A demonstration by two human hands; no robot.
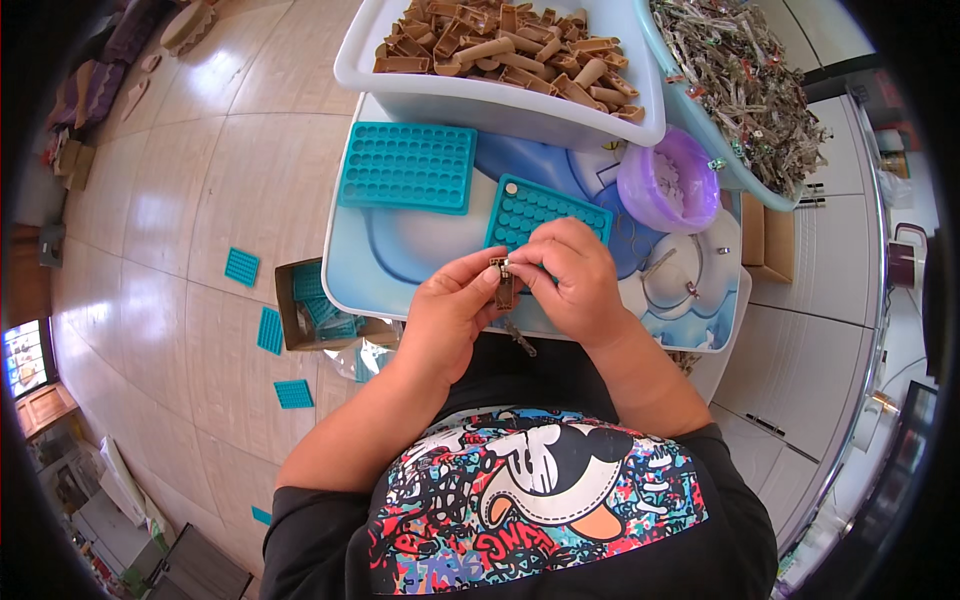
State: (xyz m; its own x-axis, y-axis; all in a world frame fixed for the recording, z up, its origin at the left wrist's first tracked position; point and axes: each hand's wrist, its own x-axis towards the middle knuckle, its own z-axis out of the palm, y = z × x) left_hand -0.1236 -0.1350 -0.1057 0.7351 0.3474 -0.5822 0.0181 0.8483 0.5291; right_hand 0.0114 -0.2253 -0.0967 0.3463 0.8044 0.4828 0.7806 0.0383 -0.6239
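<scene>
- The brown piece (504,292), narrow and open like a trough, is held upright above the table's near edge, between the two hands.
- It looks like moulded plastic: probably light, stiff and a little smooth, with thin walls that may crack if squeezed hard. The long outer sides seem the best hold, leaving the open face free.
- A small silvery part (503,267) sits at its upper end; it looks like metal, tiny and easy to drop, so a fingertip pinch suits it.
- The left hand (447,312) has thumb and fingers closed on the brown piece.
- The right hand (580,285) has thumb and forefinger nearly together at the small silvery part; whether they grip it or only press, I cannot tell.
- A thin dark strand (521,340) hangs below the hands.
- Just beyond lies a teal tray (562,194) with round wells; a second teal tray (408,207) is to its left.
- A purple bowl (640,190) stands right of them, and a white bin (500,112) of similar brown pieces behind.
- No label is readable on the brown piece; colourful stylised lettering surrounds a cartoon figure on the shirt (545,510).
</scene>
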